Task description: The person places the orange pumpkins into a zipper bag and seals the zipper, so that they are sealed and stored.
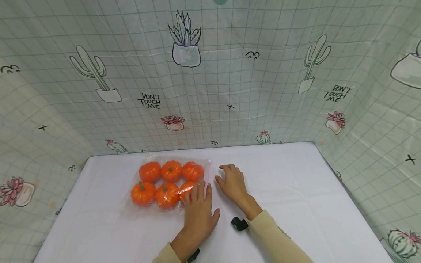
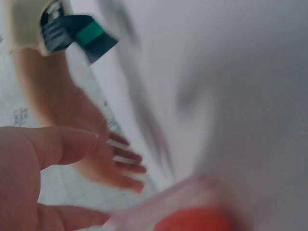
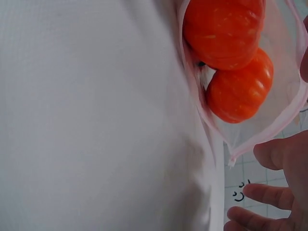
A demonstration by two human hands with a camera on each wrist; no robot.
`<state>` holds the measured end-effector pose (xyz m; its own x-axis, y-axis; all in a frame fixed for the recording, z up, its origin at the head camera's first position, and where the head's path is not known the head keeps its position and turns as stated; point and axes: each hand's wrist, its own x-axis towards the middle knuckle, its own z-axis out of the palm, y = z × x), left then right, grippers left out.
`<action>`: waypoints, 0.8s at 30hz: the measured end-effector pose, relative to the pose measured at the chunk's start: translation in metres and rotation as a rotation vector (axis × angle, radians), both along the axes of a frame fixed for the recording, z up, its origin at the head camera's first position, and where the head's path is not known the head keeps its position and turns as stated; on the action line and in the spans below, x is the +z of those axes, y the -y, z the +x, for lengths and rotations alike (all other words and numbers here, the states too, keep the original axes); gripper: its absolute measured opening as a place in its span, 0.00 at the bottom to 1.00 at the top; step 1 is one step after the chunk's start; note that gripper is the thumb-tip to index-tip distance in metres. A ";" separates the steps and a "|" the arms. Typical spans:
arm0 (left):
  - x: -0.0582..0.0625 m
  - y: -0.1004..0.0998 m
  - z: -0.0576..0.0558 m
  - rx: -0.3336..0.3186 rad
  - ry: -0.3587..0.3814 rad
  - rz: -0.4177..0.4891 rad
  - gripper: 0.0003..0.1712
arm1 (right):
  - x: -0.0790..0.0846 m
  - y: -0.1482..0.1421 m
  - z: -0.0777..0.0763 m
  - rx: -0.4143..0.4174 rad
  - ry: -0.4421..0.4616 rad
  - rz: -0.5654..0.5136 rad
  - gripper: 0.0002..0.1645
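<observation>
Several small orange pumpkins (image 1: 171,171) lie in two rows inside a clear plastic bag (image 1: 148,212) on the table. The bag has a pinkish edge, which the right wrist view shows gaping open beside two pumpkins (image 3: 236,89). My left hand (image 1: 199,218) reaches over the bag's right end, fingers extended and thumb spread apart, partly covering one pumpkin. In the left wrist view a fingertip meets the bag's edge (image 2: 163,204). To the right of the bag, my right hand (image 1: 234,185) holds nothing, its fingers loosely bent; its thumb is near the bag's corner.
A white-covered table (image 1: 296,204) extends on both sides of the bag. Behind and beside it hangs a grid-patterned cloth (image 1: 210,84) printed with cacti. Each wrist carries a small dark camera mount (image 1: 239,223).
</observation>
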<state>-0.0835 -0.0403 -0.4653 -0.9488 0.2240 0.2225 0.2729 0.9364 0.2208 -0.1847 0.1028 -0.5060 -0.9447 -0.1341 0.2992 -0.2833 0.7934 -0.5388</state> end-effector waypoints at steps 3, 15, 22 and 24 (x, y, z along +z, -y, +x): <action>0.013 0.008 -0.008 -0.028 0.007 0.013 0.37 | 0.000 -0.001 -0.002 -0.004 0.003 0.004 0.22; 0.066 0.044 -0.079 -0.141 0.118 -0.058 0.30 | 0.005 -0.003 -0.009 0.000 0.066 0.003 0.24; 0.081 0.057 -0.113 -0.220 0.227 -0.116 0.28 | 0.007 -0.004 -0.011 -0.011 0.080 0.021 0.24; 0.084 0.059 -0.123 -0.230 0.270 -0.116 0.29 | 0.008 -0.003 -0.013 -0.012 0.082 0.025 0.24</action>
